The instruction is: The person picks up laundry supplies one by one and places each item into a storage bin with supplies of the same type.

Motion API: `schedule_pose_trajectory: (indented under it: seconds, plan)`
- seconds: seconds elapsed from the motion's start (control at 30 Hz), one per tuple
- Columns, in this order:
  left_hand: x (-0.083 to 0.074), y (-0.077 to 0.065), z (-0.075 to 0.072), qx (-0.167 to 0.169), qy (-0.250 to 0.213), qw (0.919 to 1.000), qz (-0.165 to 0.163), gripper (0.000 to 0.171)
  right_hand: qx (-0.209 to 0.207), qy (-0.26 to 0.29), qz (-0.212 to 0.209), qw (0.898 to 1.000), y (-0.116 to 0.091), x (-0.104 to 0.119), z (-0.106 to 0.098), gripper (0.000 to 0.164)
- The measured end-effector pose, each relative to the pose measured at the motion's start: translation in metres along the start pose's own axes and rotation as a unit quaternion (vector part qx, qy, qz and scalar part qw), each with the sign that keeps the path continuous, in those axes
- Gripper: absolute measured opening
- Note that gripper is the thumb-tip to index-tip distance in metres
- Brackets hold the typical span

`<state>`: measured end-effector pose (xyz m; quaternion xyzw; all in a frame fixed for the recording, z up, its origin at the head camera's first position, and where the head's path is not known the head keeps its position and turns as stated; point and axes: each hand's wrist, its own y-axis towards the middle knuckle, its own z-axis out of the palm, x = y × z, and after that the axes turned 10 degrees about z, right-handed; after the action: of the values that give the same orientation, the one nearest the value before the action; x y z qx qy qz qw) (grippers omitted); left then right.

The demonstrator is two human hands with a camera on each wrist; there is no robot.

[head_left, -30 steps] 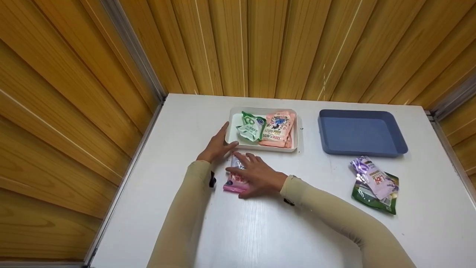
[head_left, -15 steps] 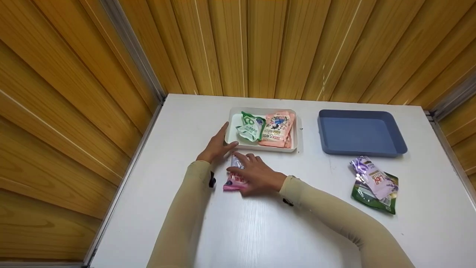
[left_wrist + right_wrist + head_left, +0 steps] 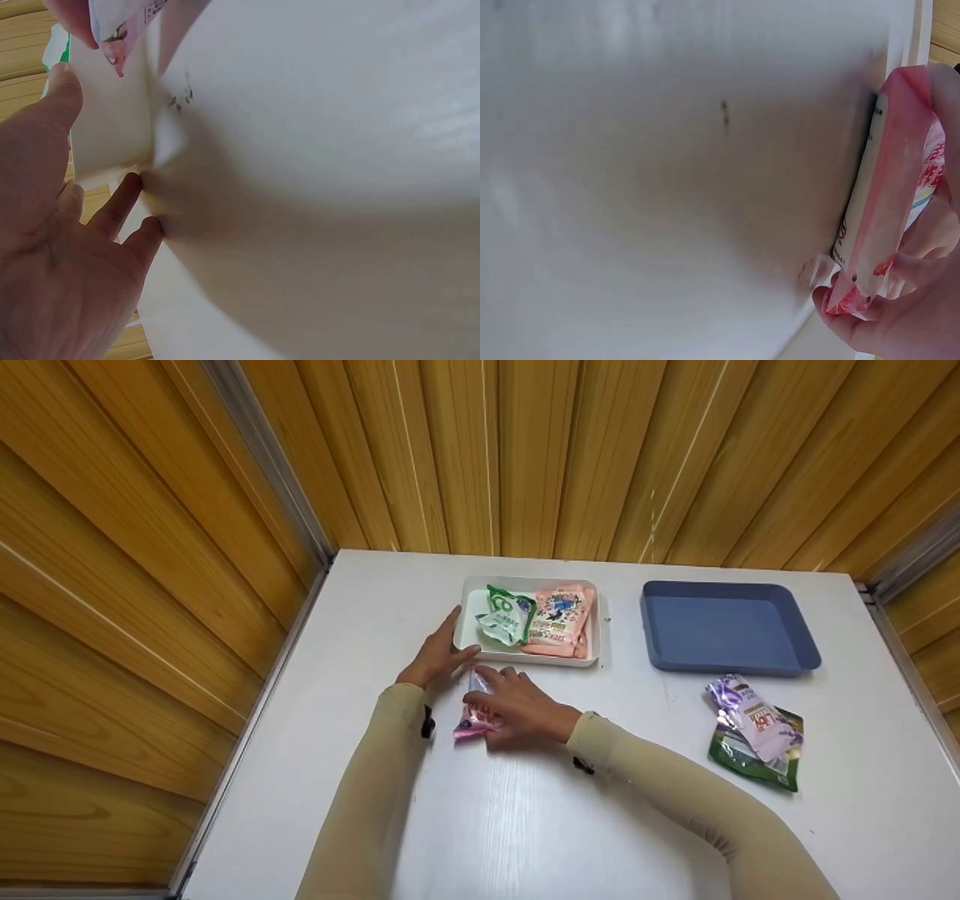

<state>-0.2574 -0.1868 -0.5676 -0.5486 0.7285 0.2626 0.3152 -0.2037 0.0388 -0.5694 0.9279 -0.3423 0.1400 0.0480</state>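
Note:
In the head view a pink packet [image 3: 475,726] with red lettering is in my right hand [image 3: 525,708], in front of a white tray. The right wrist view shows the fingers [image 3: 844,322] and thumb curled round the packet's ends, with its body bulging between them. My left hand [image 3: 439,656] touches the near left corner of the white tray [image 3: 540,658], its fingers fairly straight along the side and the thumb at the front rim. Inside that tray lie a green-and-white packet [image 3: 508,619] and some peach-coloured packets [image 3: 559,619], partly overlapping.
A blue tray [image 3: 727,634] stands at the back right of the white table [image 3: 480,825]. In front of it a lilac packet [image 3: 754,720] lies across a dark green packet [image 3: 784,776]. Wooden panels [image 3: 525,457] rise behind and at the sides.
My right hand's fingers have closed in on the pink packet, and its near end has shifted slightly up and inward. The left hand and both trays have stayed put.

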Motion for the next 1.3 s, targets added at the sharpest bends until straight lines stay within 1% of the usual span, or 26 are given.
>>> schedule_pose_trajectory:
  seconds: [0.4,0.57,0.77,0.97,1.1,1.3]
  plan:
    - [0.0018,-0.0003,0.0021,-0.006,-0.001,1.0,0.002,0.097,-0.019,-0.012,-0.026,0.999,-0.002,-0.0044,-0.0042,0.071]
    - [0.0012,-0.001,0.0021,-0.008,-0.009,0.9999,0.001,0.097,-0.016,-0.016,-0.024,0.999,-0.004,-0.0039,-0.0046,0.071]
    - [0.0015,-0.0007,0.002,-0.008,-0.005,0.9999,0.01,0.097,-0.021,-0.016,-0.023,0.999,-0.0055,-0.0025,-0.0049,0.069]
    - [0.0012,-0.0005,0.0021,-0.001,0.001,1.0,0.0,0.097,-0.02,-0.012,-0.022,0.999,-0.0076,-0.0026,-0.0064,0.07]
    - [0.0013,-0.0003,0.0023,-0.001,0.001,1.0,-0.001,0.097,-0.021,-0.013,-0.024,0.999,-0.0081,-0.0031,-0.0079,0.07]
    - [0.0001,-0.0009,0.0013,-0.002,0.003,0.9999,0.01,0.097,-0.051,-0.028,-0.049,0.997,-0.0072,-0.0058,-0.0075,0.067]
